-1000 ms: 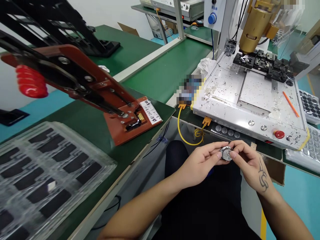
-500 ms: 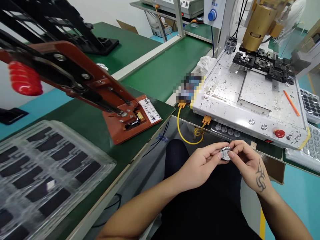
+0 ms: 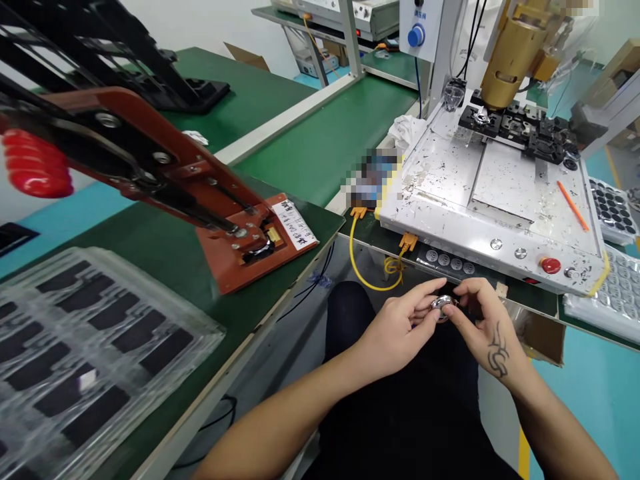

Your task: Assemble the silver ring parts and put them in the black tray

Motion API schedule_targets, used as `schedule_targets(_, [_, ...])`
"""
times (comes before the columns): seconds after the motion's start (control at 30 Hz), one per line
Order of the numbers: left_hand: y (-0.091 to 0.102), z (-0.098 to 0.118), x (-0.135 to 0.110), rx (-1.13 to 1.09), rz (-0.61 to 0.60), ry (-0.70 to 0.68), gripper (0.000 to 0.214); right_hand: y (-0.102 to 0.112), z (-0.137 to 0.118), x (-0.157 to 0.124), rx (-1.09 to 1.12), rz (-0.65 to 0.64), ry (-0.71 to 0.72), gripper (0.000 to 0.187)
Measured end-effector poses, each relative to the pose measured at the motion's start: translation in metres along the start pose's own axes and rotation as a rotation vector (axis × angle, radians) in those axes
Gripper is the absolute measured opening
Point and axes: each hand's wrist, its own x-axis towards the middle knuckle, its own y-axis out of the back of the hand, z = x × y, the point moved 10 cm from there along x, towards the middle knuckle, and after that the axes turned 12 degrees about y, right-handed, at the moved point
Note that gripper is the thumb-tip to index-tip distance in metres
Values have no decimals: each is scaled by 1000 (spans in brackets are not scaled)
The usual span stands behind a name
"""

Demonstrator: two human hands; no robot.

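A round silver watch case (image 3: 443, 304) is held between my hands above my lap, its shiny rim catching the light. My left hand (image 3: 405, 323) is closed on its left side, thumb in front and fingers behind. On the other side, my right hand (image 3: 483, 320) pinches it, the thumb pressed on its near face and the bent fingers around the far edge. Parts of the case are covered by the fingertips.
Ahead right stands a white machine (image 3: 445, 190) with a brass-coloured head (image 3: 510, 67), black fixtures (image 3: 515, 123), an orange stick (image 3: 573, 205) and a red button (image 3: 551, 265). At left are a brown hand press (image 3: 255, 247) and a clear tray (image 3: 210, 327). Parts trays (image 3: 613, 207) lie far right.
The watch case has turned in my fingers: its printed grey face showed before, and now its shiny rim does. My right fingers have lifted slightly. The view has shifted a little.
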Motion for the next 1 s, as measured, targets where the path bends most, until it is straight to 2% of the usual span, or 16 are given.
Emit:
schedule_targets(0.1, [4, 9, -1, 177, -28, -38, 61, -8, -9, 5, 0, -102, 128, 16])
schedule_targets(0.17, [11, 13, -1, 149, -8, -45, 63, -8, -8, 8, 50, -83, 118, 10])
schedule_targets(0.2, [15, 14, 0, 90, 13, -42, 63, -8, -3, 9, 104, -50, 66, 10])
schedule_targets(0.3, [25, 8, 2, -96, 100, 3, 58, -13, 16, 7, 342, 74, -159, 25])
schedule_targets(0.37, [26, 2, 2, -169, 132, 40, 41, -22, 22, 4, 482, 122, -266, 33])
schedule_targets(0.43, [25, -1, 0, -193, 141, 58, 27, -32, 23, 2, 560, 115, -310, 35])
schedule_targets(0.5, [26, 2, -2, -167, 153, 49, 24, -37, 19, 3, 574, 87, -304, 34])
schedule_targets(0.63, [30, 10, -8, -102, 186, 24, 25, -32, 12, 6, 523, 69, -265, 33])
schedule_targets(1.0, [30, 13, -12, -126, 201, 31, 23, -35, 4, 5, 520, 65, -269, 34])
